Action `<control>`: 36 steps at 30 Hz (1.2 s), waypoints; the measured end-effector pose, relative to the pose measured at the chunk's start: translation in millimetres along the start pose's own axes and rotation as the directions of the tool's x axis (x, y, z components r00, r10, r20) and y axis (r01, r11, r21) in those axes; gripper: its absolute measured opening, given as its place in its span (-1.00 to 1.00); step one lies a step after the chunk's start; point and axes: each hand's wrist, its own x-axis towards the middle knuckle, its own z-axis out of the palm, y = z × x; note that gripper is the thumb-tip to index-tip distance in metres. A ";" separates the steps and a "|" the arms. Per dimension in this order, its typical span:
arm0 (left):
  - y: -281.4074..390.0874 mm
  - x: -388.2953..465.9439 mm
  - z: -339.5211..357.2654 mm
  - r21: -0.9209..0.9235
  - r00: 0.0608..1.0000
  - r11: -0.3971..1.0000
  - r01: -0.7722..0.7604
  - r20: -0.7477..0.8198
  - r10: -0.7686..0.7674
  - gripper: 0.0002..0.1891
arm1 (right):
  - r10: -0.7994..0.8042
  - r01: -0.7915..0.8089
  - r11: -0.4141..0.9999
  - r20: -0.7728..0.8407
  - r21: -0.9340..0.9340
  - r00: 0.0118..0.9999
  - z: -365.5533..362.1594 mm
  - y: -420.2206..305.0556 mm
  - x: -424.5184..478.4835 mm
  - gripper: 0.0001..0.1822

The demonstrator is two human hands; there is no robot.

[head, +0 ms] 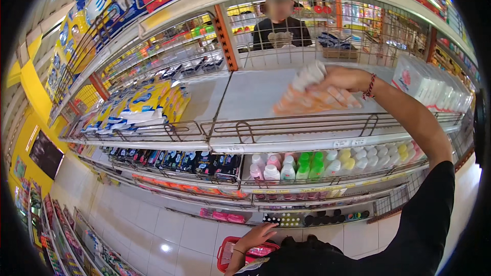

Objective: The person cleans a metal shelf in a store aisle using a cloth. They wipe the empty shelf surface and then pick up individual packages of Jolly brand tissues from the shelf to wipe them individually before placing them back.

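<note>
My right hand (332, 78) reaches over the upper shelf board (253, 96) with its fingers closed on a white and orange patterned cloth (318, 99), blurred by motion. The cloth hangs from the hand against the shelf surface. My left hand (255, 236) is low in front of my body, empty, with its fingers apart. Beneath it is a red plastic basket (224, 255) with pink packs (261, 251) inside. To the right of the cloth stand white tissue packs in clear wrap (418, 84); yellow and blue packs (153, 99) lie on the left.
A wire guard rail (291, 124) runs along the shelf's front edge. Bottles (303, 166) and dark packs (199, 163) fill the shelf below. Behind the wire mesh (364, 50) a person (282, 34) faces this way, near a cardboard box (339, 53). Stocked racks (69, 234) stand at lower left.
</note>
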 end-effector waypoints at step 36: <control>86.6 80.5 -44.7 -0.024 0.958 0.975 -0.220 -0.194 0.212 -0.59 | -0.590 -0.032 0.554 -0.419 -0.832 0.690 73.6 29.7 -168.0 -0.33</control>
